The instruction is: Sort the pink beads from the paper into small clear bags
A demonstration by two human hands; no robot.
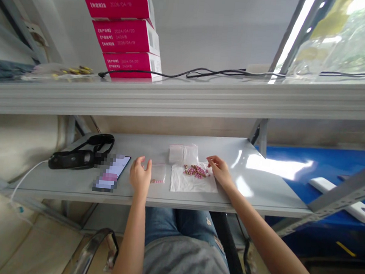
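My left hand [139,178] rests at the left edge of a small clear zip bag [158,172], thumb and forefinger apart, the other fingers curled. A row of small pink beads [157,181] shows along the bag's lower edge. My right hand [219,171] is at the right side of a pile of pink and greenish beads [196,171]. Its fingertips are drawn together, and anything between them is too small to make out. Under the pile lies a flat white plastic sheet or bag [181,184]. Behind it are two more clear zip bags [183,153], side by side.
A phone [113,173] and a black strapped device [78,157] with a white cable lie on the left of the grey table [232,150]. Above runs a shelf [186,99] holding stacked pink boxes [130,36] and a black cable [207,72]. A metal post [339,200] stands right.
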